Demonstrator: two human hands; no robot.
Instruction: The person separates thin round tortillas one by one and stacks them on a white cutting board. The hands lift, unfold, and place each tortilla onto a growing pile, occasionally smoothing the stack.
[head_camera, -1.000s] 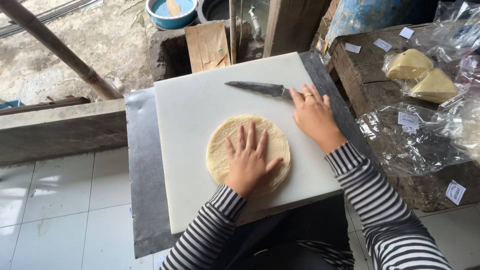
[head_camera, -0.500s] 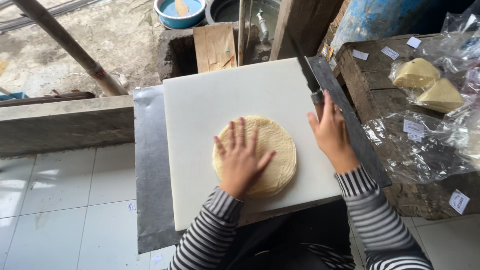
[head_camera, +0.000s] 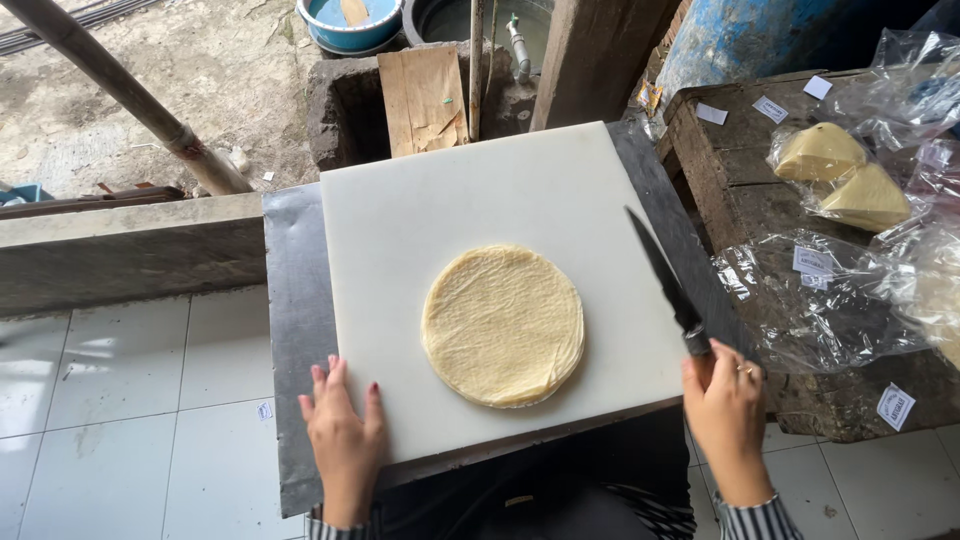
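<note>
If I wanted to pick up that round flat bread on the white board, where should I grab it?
Probably by its rim. The round flat bread lies flat on the white cutting board, so nothing sticks up to pinch. Slide fingers under the near-left edge, beside the left hand. That side is open, while the right hand holds a knife on the other side, blade pointing away.

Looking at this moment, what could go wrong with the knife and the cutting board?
1. The right hand holds the knife with its blade raised over the cutting board; a careless swing could cut something.
2. The left hand rests at the board's near-left corner, off the flatbread stack, so the stack may slide when cut.
</note>
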